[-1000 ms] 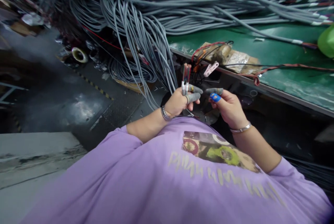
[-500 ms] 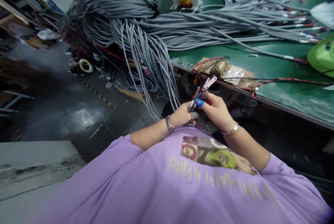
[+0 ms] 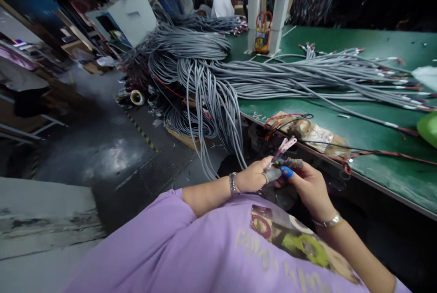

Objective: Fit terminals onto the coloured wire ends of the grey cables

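Note:
In front of my belly, just off the bench edge, both hands meet over a small bunch of thin coloured wires [image 3: 277, 158]. My left hand [image 3: 251, 175] is closed on the bunch, its thumb wrapped in greyish tape. My right hand [image 3: 312, 188] pinches at the same bunch from the other side; its thumb tip is blue and its forefinger is wrapped. The exact grip between the fingertips is hidden. A pale pink, two-pronged piece with small holes [image 3: 288, 144] sticks up just beyond my fingers. What bears it cannot be made out.
Grey cables [image 3: 290, 79] lie across the green bench [image 3: 375, 124], and some hang over its left edge [image 3: 218, 111]. A taped cardboard piece [image 3: 317, 133] with red and black wires lies at the front edge. Red-handled scissors [image 3: 262, 33] stand by white posts. Another person [image 3: 223, 2] is behind.
My view has tilted up, so the bench and hands appear lower. My left thumb now lies over the wires, and my right fingers have shifted against them.

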### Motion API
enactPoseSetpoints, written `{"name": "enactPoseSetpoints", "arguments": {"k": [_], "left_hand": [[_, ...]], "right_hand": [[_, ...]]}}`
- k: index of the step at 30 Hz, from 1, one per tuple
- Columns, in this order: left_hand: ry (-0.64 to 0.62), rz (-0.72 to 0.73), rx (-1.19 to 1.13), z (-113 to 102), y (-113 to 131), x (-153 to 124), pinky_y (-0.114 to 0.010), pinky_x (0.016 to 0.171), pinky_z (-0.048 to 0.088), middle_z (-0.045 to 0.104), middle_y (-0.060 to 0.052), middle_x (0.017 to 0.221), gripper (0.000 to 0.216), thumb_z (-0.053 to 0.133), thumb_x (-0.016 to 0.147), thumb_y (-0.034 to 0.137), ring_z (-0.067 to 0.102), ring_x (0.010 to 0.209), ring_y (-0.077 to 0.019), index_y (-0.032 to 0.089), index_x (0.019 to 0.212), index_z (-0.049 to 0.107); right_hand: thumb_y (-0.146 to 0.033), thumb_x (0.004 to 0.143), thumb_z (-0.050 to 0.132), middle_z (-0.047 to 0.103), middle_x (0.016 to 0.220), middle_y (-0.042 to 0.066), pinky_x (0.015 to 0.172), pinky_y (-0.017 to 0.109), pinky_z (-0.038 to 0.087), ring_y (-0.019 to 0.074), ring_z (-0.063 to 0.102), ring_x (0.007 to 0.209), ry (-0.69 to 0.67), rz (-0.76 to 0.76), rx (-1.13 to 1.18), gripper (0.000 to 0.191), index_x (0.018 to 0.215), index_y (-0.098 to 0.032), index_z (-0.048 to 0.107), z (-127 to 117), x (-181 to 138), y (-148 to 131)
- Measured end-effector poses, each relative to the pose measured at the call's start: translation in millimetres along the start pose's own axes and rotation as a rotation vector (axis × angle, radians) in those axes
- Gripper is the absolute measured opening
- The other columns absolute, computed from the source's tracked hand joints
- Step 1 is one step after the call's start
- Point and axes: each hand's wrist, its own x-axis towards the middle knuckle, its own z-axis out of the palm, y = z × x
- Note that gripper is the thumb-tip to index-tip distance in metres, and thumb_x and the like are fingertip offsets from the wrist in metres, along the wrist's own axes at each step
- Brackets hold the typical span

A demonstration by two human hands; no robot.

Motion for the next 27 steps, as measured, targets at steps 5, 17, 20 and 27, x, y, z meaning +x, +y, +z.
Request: {"name": "enactPoseSetpoints", "arguments": {"k": [5,17,20,27], "left_hand": [[0.142,-0.074,0.014,5.2,5.0,-5.7,-0.019,0.038,0.034,0.060,0.005,0.058,0.043,0.073,0.077,0.055,0.048,0.037,-0.0067,0.019,0.085,0.052],[0.169,-0.083,0.058,4.7,6.4,-9.1,-0.017,0.035,0.035,0.060,0.004,0.054,0.035,0.072,0.080,0.046,0.053,0.036,-0.0068,0.018,0.074,0.052],[0.237,-0.055,-0.052,4.3,2.5,-7.6,-0.016,0.035,0.032,0.064,0.002,0.060,0.038,0.069,0.082,0.050,0.056,0.040,-0.0069,0.017,0.074,0.052],[0.458,-0.031,-0.280,9.7,-1.3,-4.5,-0.018,0.034,0.027,0.061,0.005,0.060,0.042,0.077,0.072,0.052,0.050,0.038,-0.0050,0.017,0.078,0.056]], "right_hand": [[-0.043,0.069,0.084,0.058,0.060,-0.003,0.049,0.024,0.039,0.0099,0.046,0.053,0.028,0.064,0.048,0.028,0.073,-0.020,0.069,9.8,6.4,-2.3],[-0.047,0.061,0.088,0.055,0.059,-0.004,0.047,0.023,0.032,0.0077,0.040,0.051,0.019,0.125,0.136,0.035,0.069,-0.020,0.066,23.1,13.8,-9.6],[-0.045,0.065,0.087,0.052,0.056,-0.005,0.049,0.023,0.034,0.0076,0.040,0.051,0.032,0.138,0.180,0.034,0.070,-0.019,0.066,22.3,10.6,-5.5],[-0.042,0.069,0.084,0.068,0.070,0.001,0.061,0.029,0.048,0.0145,0.057,0.064,0.024,-0.015,-0.012,0.025,0.074,-0.021,0.073,27.3,1.3,0.7]]}}
